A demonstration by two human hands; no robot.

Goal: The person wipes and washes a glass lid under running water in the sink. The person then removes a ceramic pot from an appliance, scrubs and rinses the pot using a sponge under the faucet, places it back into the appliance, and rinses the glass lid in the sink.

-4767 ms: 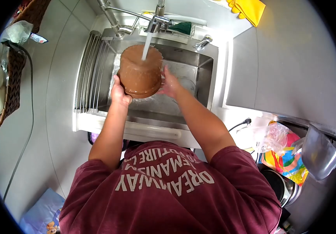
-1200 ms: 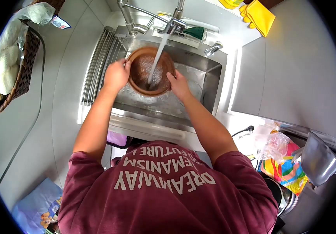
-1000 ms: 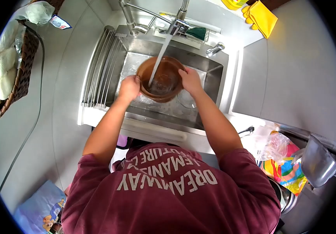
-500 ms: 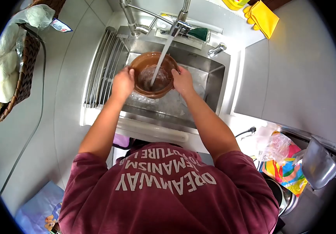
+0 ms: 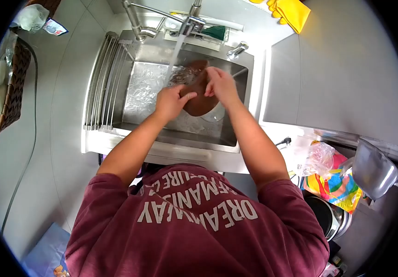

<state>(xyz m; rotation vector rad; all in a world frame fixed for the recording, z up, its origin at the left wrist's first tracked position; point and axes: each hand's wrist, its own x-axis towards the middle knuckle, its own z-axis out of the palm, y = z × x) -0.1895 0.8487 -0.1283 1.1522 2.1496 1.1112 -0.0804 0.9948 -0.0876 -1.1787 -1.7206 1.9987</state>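
Note:
A brown bowl [image 5: 201,102] is tipped on its side over the steel sink [image 5: 180,134], its outer wall facing me. My left hand [image 5: 173,100] grips its left edge, thumb against the outside. My right hand [image 5: 221,86] holds the rim at the upper right with bent fingers. Water runs from the faucet [image 5: 191,26] and falls at the bowl's far left side, splashing into the sink. The inside of the bowl is mostly hidden.
A roll-up steel rack [image 5: 103,83] covers the sink's left end. Yellow gloves [image 5: 291,15] lie at the back right. A woven basket [image 5: 16,87] with bagged items stands left. A metal pan [image 5: 373,170] and plastic bags [image 5: 318,159] are at the right.
The bowl, level under the stream before, has been tilted onto its side and its water has spilled into the sink. My hands have moved closer together. The whole view has shifted slightly.

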